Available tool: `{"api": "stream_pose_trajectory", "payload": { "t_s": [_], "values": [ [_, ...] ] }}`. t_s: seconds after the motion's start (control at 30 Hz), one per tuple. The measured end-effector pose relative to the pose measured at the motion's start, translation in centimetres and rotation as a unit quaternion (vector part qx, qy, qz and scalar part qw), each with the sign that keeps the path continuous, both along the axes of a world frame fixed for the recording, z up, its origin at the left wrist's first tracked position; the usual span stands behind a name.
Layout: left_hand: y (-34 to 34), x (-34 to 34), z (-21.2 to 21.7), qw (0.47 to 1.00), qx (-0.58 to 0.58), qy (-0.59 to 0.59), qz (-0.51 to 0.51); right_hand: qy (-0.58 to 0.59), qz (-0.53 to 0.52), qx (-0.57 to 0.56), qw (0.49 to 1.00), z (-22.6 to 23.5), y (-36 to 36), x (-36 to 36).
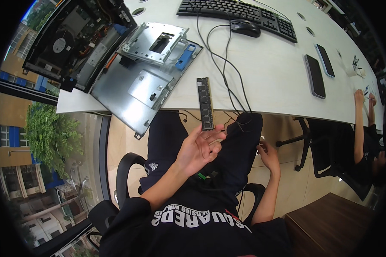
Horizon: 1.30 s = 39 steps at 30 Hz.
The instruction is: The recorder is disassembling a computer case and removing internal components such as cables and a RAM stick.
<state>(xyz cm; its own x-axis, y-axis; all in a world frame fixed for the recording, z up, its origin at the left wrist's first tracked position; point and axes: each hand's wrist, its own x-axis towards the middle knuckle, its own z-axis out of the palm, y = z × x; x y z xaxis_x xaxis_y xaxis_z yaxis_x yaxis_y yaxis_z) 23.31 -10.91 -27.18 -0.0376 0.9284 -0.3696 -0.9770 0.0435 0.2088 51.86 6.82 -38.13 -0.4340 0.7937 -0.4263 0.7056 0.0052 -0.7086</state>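
Note:
My left hand (200, 150) pinches the lower end of a RAM stick (205, 103) between thumb and fingers. The stick is long, dark and upright in view, with black chips, a gold contact edge and a small white label near its top. It is held up at the table's front edge. My right hand (268, 155) hangs low beside my right thigh, its fingers loosely bent; whether anything is in them is hard to see. Left of the RAM stick, an opened computer case (79, 43) shows a fan and wiring, with a metal side panel (128, 96) lying by it.
A metal drive bracket (154, 40) rests on the panel. A black keyboard (240, 15), a mouse (245, 28) with looping cables and two phones (315, 76) lie on the white table (270, 77). Another person's arm (359, 124) is at far right. A brown cabinet (330, 222) stands lower right.

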Motion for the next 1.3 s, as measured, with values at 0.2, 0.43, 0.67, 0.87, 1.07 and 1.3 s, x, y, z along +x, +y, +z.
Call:
{"api": "stream_pose_trajectory", "payload": {
  "t_s": [0.2,0.43,0.67,0.87,1.07,1.3],
  "values": [
    [-1.1,0.1,-1.4,0.985,0.067,-0.136,0.078,0.020,0.013,0.032,0.999,-1.4,-0.3,0.2],
    [-1.3,0.3,0.6,0.941,0.006,0.337,0.023,-0.022,0.017,0.038,0.999,0.6,-0.9,-0.2],
    [-1.1,2.4,1.6,0.884,0.011,0.464,-0.057,-0.040,0.016,-0.002,0.999,0.8,-0.4,-0.4],
    [-1.2,2.4,1.4,0.865,0.038,0.483,-0.132,-0.036,0.007,0.008,0.999,0.8,0.0,-0.9],
    [-1.7,2.5,0.9,0.854,0.029,0.502,-0.136,-0.022,0.007,0.017,1.000,0.6,-0.2,-0.6],
    [-3.3,4.0,-0.5,0.881,-0.044,0.449,-0.140,0.029,-0.009,0.023,0.999,2.5,-1.6,-2.0]
  ]
}}
